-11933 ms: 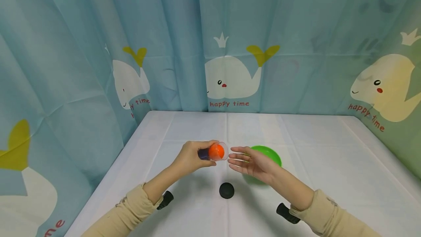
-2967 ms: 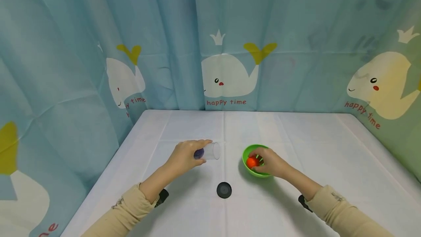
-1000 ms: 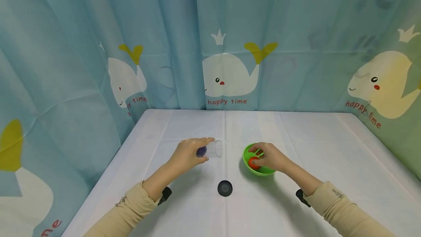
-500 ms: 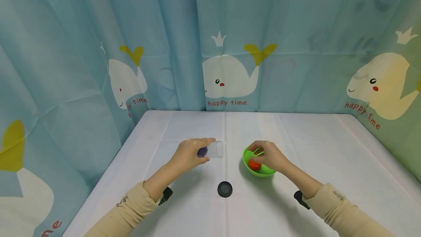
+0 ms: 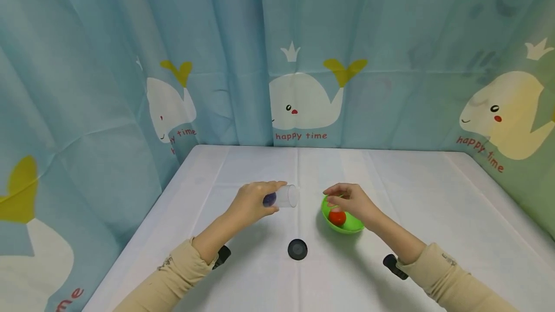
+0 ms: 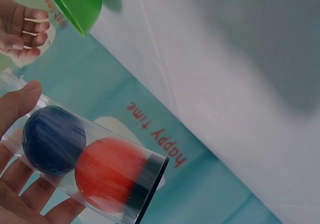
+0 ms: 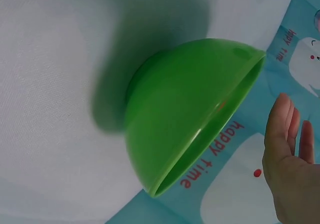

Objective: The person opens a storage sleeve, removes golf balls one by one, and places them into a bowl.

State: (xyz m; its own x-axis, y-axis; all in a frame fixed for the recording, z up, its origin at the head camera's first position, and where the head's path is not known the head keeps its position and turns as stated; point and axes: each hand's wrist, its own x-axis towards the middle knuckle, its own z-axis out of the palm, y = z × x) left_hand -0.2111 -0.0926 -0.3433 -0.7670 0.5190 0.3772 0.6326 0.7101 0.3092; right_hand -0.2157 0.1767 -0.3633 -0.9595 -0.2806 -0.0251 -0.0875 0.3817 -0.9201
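Note:
My left hand (image 5: 249, 202) grips a clear plastic tube (image 5: 288, 196) above the table, its mouth turned right towards the bowl. Inside are a dark blue ball (image 6: 54, 140) and, nearer the black end, a red ball (image 6: 111, 174); this second one is hidden in the head view. A green bowl (image 5: 353, 226) stands right of centre with an orange-red ball (image 5: 337, 217) in it. Just above the bowl hovers my right hand (image 5: 353, 203), fingers loosely bent and holding nothing. In the right wrist view, that hand is apart from the rim.
A round black lid (image 5: 297, 249) lies on the white-covered table (image 5: 243, 283) between the forearms. Blue curtains (image 5: 234, 52) printed with whales hang behind the table and along its sides.
Earlier the orange-red ball was at the tube's mouth; later my right hand held it in the bowl. Since then the fingers have let go and risen slightly. My left hand still holds the tube.

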